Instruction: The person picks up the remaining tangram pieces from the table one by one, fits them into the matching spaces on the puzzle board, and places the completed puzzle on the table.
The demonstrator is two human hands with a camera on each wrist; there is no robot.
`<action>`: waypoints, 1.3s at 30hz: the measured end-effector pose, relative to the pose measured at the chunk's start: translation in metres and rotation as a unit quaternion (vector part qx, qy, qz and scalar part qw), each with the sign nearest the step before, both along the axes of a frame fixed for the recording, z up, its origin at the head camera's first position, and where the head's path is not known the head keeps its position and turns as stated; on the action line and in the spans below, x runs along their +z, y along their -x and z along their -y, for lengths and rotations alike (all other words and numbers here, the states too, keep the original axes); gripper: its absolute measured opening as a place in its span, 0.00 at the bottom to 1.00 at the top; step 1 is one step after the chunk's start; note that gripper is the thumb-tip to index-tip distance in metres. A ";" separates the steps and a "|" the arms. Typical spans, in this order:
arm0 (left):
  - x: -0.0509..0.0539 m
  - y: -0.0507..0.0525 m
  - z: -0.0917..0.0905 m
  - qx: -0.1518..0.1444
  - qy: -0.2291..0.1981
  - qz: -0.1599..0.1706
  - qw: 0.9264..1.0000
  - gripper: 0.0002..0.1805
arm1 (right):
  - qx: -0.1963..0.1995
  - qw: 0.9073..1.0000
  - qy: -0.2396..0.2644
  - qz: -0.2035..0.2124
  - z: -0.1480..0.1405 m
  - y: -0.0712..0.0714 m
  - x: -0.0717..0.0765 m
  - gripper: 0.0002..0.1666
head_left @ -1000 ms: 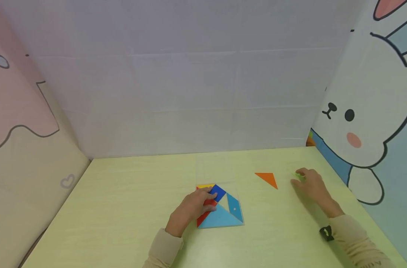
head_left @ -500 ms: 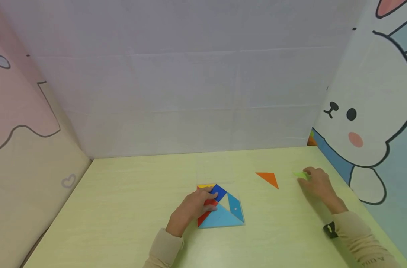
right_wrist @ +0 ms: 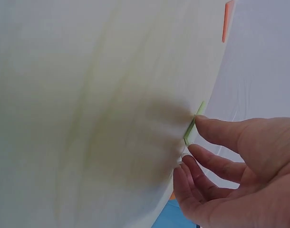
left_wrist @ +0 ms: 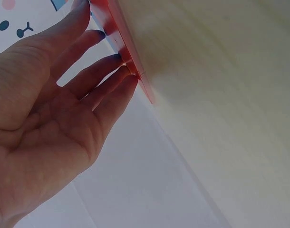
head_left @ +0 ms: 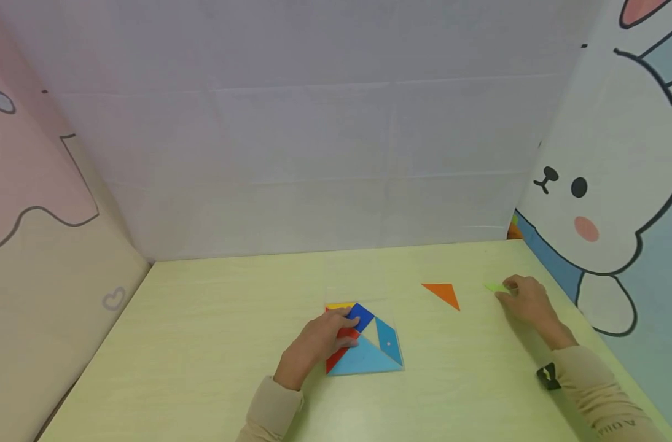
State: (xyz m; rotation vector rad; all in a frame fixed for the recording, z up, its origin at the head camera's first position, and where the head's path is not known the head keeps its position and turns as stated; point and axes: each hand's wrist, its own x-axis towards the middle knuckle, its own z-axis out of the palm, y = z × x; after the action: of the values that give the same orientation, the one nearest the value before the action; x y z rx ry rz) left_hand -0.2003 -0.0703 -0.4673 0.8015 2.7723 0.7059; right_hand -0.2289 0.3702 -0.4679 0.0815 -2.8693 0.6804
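Observation:
Coloured flat pieces lie together in a clear-edged tray (head_left: 403,369) on the table: a dark blue square (head_left: 363,317), a light blue triangle (head_left: 363,360), a blue parallelogram (head_left: 388,341), red and yellow pieces. The left hand (head_left: 316,344) rests its fingertips on the red and dark blue pieces; in the left wrist view this hand (left_wrist: 64,104) has its fingers extended against the red piece (left_wrist: 121,40). Far right, the right hand (head_left: 529,305) pinches a small green piece (head_left: 494,287), seen edge-on in the right wrist view between thumb and index finger of the hand (right_wrist: 249,166).
An orange triangle (head_left: 445,294) lies flat on the table between the tray and the right hand. A pale wall (head_left: 325,153) stands behind the table (head_left: 203,344), with printed panels at both sides. A dark object (head_left: 548,376) is at the right wrist.
The right hand has shifted slightly to the right, and more of the green piece shows beside its fingertips. The left hand and the pieces under it have stayed in place.

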 end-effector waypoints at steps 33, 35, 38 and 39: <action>-0.005 0.003 -0.001 -0.002 0.005 -0.005 1.000 0.26 | -0.001 0.998 0.061 -0.021 -0.004 -0.004 -0.007 0.14; -0.006 0.003 -0.001 -0.002 0.003 -0.004 1.000 0.26 | 0.004 0.998 0.063 -0.019 -0.003 -0.003 -0.005 0.15; -0.006 0.003 0.000 -0.001 0.000 -0.004 1.000 0.27 | 0.014 0.998 0.066 -0.008 -0.002 -0.003 -0.003 0.16; -0.006 0.003 0.000 -0.001 -0.001 -0.004 1.000 0.27 | 0.017 0.998 0.067 -0.002 -0.001 -0.002 -0.002 0.17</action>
State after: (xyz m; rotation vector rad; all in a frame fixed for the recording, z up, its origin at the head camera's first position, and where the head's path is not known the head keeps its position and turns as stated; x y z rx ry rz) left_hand -0.2031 -0.0699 -0.4729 0.8075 2.7784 0.7057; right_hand -0.2265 0.3715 -0.4700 0.1112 -2.8148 0.8756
